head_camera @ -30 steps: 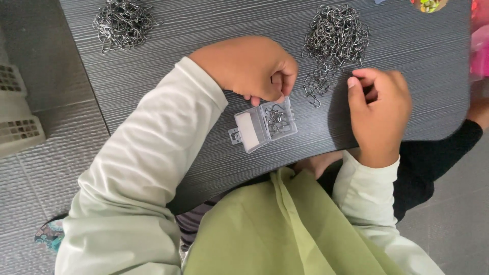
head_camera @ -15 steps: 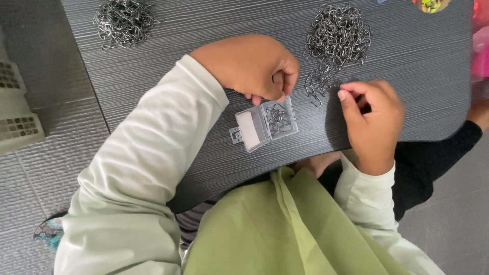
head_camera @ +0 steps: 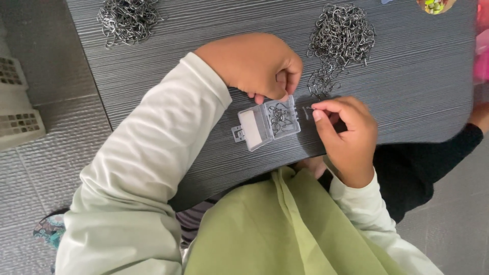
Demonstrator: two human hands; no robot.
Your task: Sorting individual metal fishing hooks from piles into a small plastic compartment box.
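Dark grey wood-grain tabletop (head_camera: pixel 204 30), seen from above; pale tiled floor (head_camera: pixel 46 168) to the left, with a white slatted plastic crate (head_camera: pixel 15 109) at the frame edge.

Small clear hinged plastic box (head_camera: pixel 267 122) lies open near the table's front edge, lid flat to the left, tray partly filled with small metal wire hooks (head_camera: pixel 281 118). Left hand (head_camera: pixel 254 63) curled closed, fingertips pressed on the box's far rim, steadying it. Right hand (head_camera: pixel 346 132) pinched shut, thumb and forefinger holding a single thin wire hook (head_camera: pixel 308 109) just beside the tray's right wall.

Large loose heap of the same metal hooks (head_camera: pixel 338 38) behind the right hand; a second heap (head_camera: pixel 127 18) well apart, far left.

Risks, as judged: the box sits close to the edge, so a nudge from either wrist could tip it off. Hooks tangle easily; one pulled from the heap may drag others along. The pinched piece is tiny and could slip and fall to the floor.
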